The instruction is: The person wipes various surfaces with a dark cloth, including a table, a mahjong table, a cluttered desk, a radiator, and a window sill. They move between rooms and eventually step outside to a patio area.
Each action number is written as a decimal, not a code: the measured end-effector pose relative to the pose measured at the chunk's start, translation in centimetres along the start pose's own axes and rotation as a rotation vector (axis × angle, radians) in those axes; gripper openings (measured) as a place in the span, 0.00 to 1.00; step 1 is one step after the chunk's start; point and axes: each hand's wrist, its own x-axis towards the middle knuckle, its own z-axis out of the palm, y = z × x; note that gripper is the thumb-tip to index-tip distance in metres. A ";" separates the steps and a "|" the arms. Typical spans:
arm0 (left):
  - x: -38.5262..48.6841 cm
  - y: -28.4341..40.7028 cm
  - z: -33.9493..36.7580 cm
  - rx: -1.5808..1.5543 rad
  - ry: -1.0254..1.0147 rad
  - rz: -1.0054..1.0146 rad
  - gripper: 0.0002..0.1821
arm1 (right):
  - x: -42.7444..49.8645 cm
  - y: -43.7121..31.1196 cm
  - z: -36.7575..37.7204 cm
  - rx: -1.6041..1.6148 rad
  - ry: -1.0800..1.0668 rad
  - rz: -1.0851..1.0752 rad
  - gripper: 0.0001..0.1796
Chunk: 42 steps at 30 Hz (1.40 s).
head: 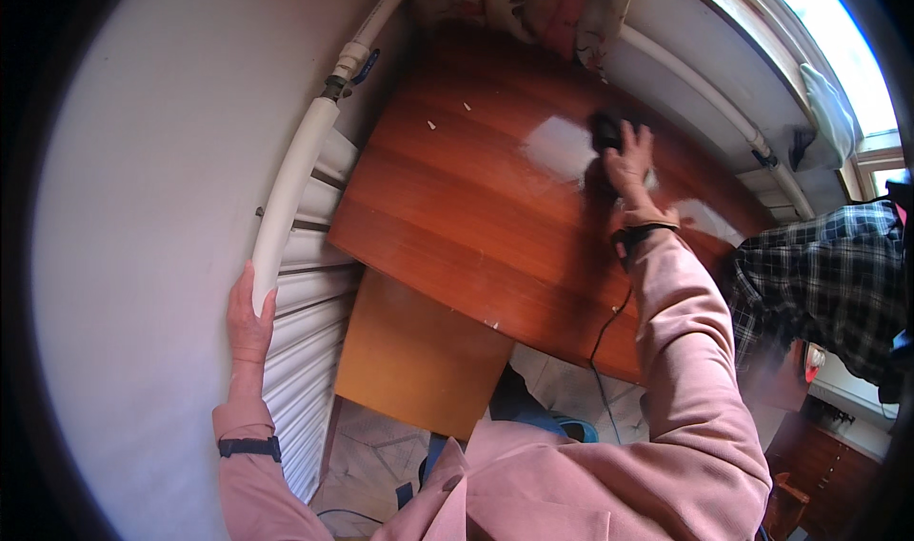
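My left hand (250,316) grips the lower end of a thick white pipe (293,177), fingers on one side and thumb on the other. The pipe runs along the wall above a white ribbed radiator (314,248). My right hand (630,162) reaches far over a glossy reddish-brown wooden tabletop (457,205). Against its thumb side is a blurred dark object (607,130); whether the hand holds it I cannot tell. A thin black cable (603,337) hangs below the band on my right wrist. Two small white bits, one a pale fragment (431,124), lie on the tabletop.
A blue-handled valve (365,67) joins the pipe at the upper left. A yellowish wooden panel (421,348) stands under the table's near edge. Black plaid fabric (821,277) is at the right. A second white pipe (700,84) runs below the window, beside a pale cloth (828,123).
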 end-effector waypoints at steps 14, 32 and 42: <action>0.1 -0.4 0.1 -0.056 -0.005 0.011 0.31 | -17.4 -17.3 -7.6 0.437 -0.378 -0.513 0.39; 0.5 -2.6 1.7 -0.034 0.016 0.077 0.35 | -33.7 -19.8 -10.2 0.381 -0.101 -0.254 0.36; 0.8 -3.0 1.5 -0.119 0.056 0.172 0.34 | -41.7 -22.1 -24.2 1.498 -0.745 0.692 0.25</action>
